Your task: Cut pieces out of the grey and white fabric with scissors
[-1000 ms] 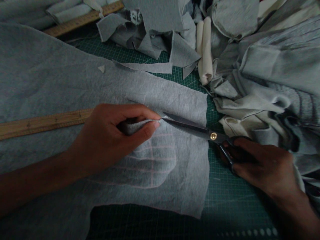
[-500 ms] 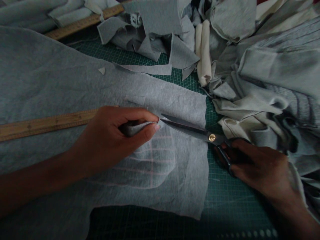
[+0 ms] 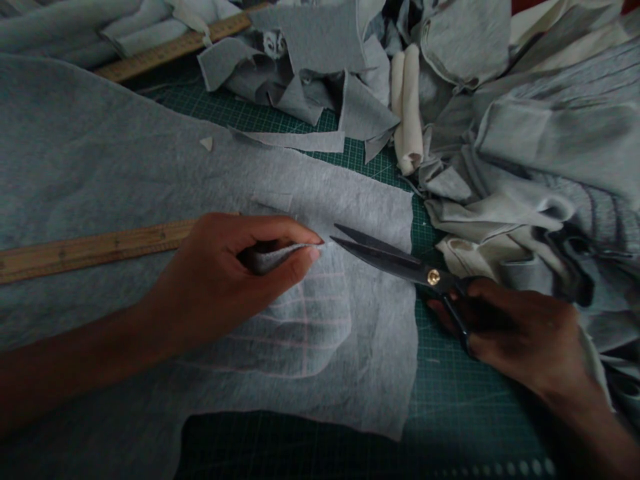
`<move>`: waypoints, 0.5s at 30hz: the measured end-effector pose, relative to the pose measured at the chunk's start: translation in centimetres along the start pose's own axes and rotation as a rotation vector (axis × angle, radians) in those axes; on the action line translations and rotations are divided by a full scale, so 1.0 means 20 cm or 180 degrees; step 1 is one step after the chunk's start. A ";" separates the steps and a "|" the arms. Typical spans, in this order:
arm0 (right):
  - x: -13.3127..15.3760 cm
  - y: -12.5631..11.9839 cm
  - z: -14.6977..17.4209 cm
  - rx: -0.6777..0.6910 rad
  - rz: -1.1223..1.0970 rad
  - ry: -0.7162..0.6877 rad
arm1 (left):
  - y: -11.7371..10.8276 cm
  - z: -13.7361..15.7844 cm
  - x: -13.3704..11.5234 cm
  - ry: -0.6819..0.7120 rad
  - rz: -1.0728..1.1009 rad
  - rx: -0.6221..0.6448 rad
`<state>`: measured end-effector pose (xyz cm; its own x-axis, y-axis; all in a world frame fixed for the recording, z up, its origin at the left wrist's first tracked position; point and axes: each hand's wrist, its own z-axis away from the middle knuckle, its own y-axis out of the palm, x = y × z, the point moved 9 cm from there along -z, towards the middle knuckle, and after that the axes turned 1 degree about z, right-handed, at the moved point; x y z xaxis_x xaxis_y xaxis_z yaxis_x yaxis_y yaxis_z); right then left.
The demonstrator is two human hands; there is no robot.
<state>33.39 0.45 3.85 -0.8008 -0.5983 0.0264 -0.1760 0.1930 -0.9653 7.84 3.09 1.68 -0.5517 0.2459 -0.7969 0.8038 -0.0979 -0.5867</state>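
Observation:
My left hand (image 3: 235, 267) pinches a folded piece of grey fabric (image 3: 300, 313) marked with pale pink grid lines, thumb and forefinger meeting at its edge. Beneath it a large sheet of grey cloth (image 3: 370, 380) lies spread out. My right hand (image 3: 520, 327) grips black scissors (image 3: 395, 260) by the handles. Their blades are slightly parted, with the tips just right of my left fingertips and apart from the pinched edge. A wooden ruler (image 3: 100, 247) rests on the cloth and runs behind my left hand.
Under everything is a green gridded cutting mat (image 3: 460, 393). Grey fabric scraps (image 3: 320, 67) lie at the back, beside a second wooden ruler (image 3: 170, 50). Piled cloth (image 3: 560, 147) fills the right side, and a cream fabric roll (image 3: 410, 107) stands at its left edge.
The scissors have drawn back a little to the right, away from my left fingertips, and their blades are parted slightly wider. My left hand keeps its pinch almost in place.

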 end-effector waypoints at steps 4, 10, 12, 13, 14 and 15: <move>0.04 -0.01 -0.01 -0.0052 0.0076 -0.0244 | -0.01 0.00 -0.02 0.0058 0.0085 -0.0021; 0.05 -0.01 -0.02 -0.0053 0.0088 -0.0317 | -0.03 0.00 -0.02 0.0133 0.0063 -0.0109; 0.06 -0.03 -0.02 -0.0106 0.0159 -0.0361 | -0.03 0.01 -0.02 0.0112 0.0027 -0.0139; 0.07 -0.03 -0.02 -0.0132 0.0194 -0.0370 | -0.03 0.01 -0.02 0.0098 0.0014 -0.0135; 0.07 -0.03 -0.02 -0.0146 0.0219 -0.0374 | -0.03 0.01 -0.01 0.0085 0.0004 -0.0134; 0.07 -0.03 -0.02 -0.0159 0.0241 -0.0369 | -0.03 0.01 -0.01 0.0075 -0.0002 -0.0125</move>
<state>32.18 -0.17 4.66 -0.7420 -0.6657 -0.0791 -0.1481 0.2778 -0.9492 7.46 2.89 2.20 -0.5471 0.2688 -0.7928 0.8120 -0.0599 -0.5806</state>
